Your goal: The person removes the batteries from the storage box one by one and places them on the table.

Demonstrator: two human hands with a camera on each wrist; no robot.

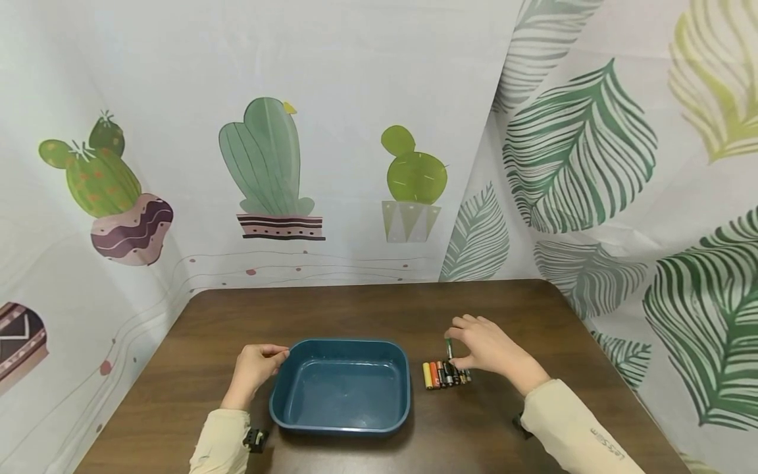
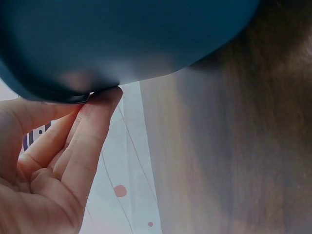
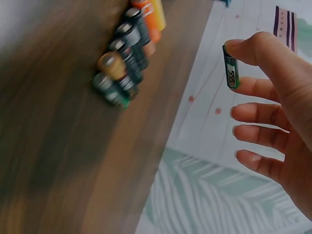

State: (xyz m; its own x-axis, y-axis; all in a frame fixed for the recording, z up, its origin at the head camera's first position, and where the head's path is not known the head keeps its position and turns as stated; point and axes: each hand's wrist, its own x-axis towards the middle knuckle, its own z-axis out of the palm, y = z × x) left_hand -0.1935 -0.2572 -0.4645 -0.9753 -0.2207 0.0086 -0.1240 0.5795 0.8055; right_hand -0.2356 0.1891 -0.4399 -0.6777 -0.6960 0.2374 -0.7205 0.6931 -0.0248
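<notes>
My left hand (image 1: 253, 366) pinches the left rim of a deep blue rectangular plastic tray (image 1: 340, 396), thumb and fingertips meeting at the edge in the left wrist view. Nothing lies in the tray. To its right, my right hand (image 1: 490, 349) holds a small green and dark battery (image 3: 231, 69) by its two ends, between thumb and index finger. The other fingers are spread apart below it in the right wrist view. Under this hand several batteries (image 1: 434, 375) lie side by side on the table, yellow and orange at the left, mostly dark ones further right, partly covered by the hand.
The brown wooden table (image 1: 355, 313) has rounded far corners. Behind it hangs a white cloth (image 1: 349, 131) printed with cacti and leaves. A gap of bare tabletop separates the tray from the battery row.
</notes>
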